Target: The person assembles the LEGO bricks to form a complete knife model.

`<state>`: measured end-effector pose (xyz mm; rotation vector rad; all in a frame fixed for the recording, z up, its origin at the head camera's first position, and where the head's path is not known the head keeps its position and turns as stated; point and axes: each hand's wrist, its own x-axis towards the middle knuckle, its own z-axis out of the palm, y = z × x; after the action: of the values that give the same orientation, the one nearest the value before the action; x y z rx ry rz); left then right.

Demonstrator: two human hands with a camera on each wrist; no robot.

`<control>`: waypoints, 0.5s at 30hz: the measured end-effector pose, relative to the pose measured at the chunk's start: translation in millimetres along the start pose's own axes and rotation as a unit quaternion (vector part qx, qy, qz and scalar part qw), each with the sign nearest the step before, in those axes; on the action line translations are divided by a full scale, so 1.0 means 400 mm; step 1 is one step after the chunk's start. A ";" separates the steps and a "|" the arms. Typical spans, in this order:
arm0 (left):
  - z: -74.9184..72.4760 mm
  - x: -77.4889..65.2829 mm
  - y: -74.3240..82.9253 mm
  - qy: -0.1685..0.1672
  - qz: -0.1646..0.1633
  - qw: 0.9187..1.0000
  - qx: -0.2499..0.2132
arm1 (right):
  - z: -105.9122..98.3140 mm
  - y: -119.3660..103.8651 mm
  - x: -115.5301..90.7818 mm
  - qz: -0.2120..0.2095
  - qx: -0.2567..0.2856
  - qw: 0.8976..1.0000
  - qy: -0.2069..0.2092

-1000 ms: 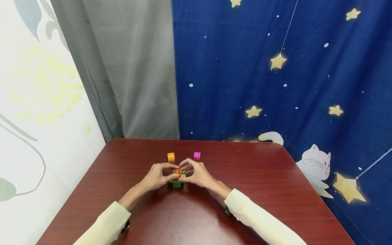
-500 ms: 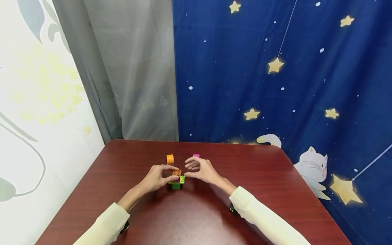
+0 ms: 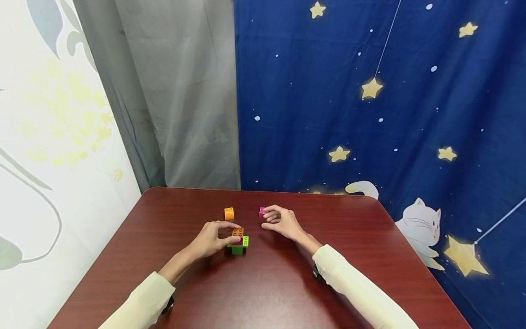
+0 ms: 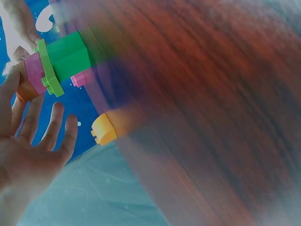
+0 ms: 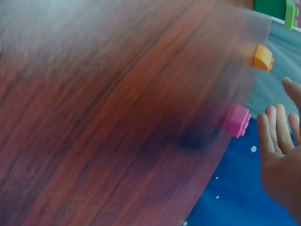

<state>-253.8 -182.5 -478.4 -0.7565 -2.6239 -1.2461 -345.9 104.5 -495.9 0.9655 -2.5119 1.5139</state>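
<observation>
Stack of toy bricks (image 3: 241, 243), middle of worktop (image 3: 263, 292): left hand (image 3: 210, 240) pinching its orange top brick (image 3: 238, 231). Right hand (image 3: 284, 224), grip loosely parted, holding nothing, has shifted from stack to near pink brick (image 5: 239, 121), farther right; left hand alone seemingly steadies stack.

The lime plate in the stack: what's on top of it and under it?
On the lime plate: a pink block, then an orange block. Under it: a green block. Where they meet is covered.
</observation>
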 end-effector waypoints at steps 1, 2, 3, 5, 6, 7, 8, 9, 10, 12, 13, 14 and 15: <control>0.000 -0.001 -0.001 0.000 -0.002 1.000 0.000 | 0.000 0.007 0.001 0.005 -0.003 1.000 0.003; -0.001 -0.002 -0.003 -0.001 -0.005 1.000 -0.003 | -0.001 0.012 0.002 0.012 -0.006 1.000 0.006; -0.001 -0.003 -0.004 -0.001 -0.007 1.000 -0.006 | -0.001 0.017 0.004 0.017 -0.008 1.000 0.011; -0.001 -0.005 -0.006 -0.001 -0.008 1.000 -0.009 | -0.003 0.025 0.007 0.029 -0.008 0.999 0.018; 0.000 -0.005 -0.008 0.000 -0.006 1.000 -0.011 | -0.003 0.028 0.009 0.034 -0.010 0.999 0.022; 0.000 -0.005 -0.009 0.001 -0.006 1.000 -0.013 | -0.004 0.031 0.011 0.039 -0.014 0.999 0.024; 0.000 -0.005 -0.009 0.002 -0.005 1.000 -0.015 | -0.005 0.035 0.013 0.043 -0.017 0.999 0.026; 0.001 -0.005 -0.010 0.003 -0.003 1.000 -0.015 | -0.005 0.037 0.015 0.046 -0.021 0.998 0.028; 0.001 -0.005 -0.011 0.003 -0.001 1.000 -0.015 | -0.005 0.040 0.018 0.050 -0.025 0.998 0.029; 0.002 -0.003 -0.012 0.004 0.005 1.000 -0.019 | -0.006 0.046 0.024 0.056 -0.037 0.997 0.034; 0.003 -0.001 -0.012 0.004 0.004 1.000 -0.021 | -0.006 0.050 0.028 0.059 -0.042 0.997 0.036; 0.003 0.001 -0.013 0.004 0.006 1.000 -0.022 | -0.007 0.053 0.031 0.061 -0.045 0.996 0.039; 0.004 0.003 -0.013 0.004 0.007 1.000 -0.022 | -0.007 0.056 0.035 0.065 -0.047 0.996 0.041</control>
<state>-257.2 -183.7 -482.6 -0.7737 -2.5873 -1.3052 -369.9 107.3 -506.8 0.7249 -2.6060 1.4206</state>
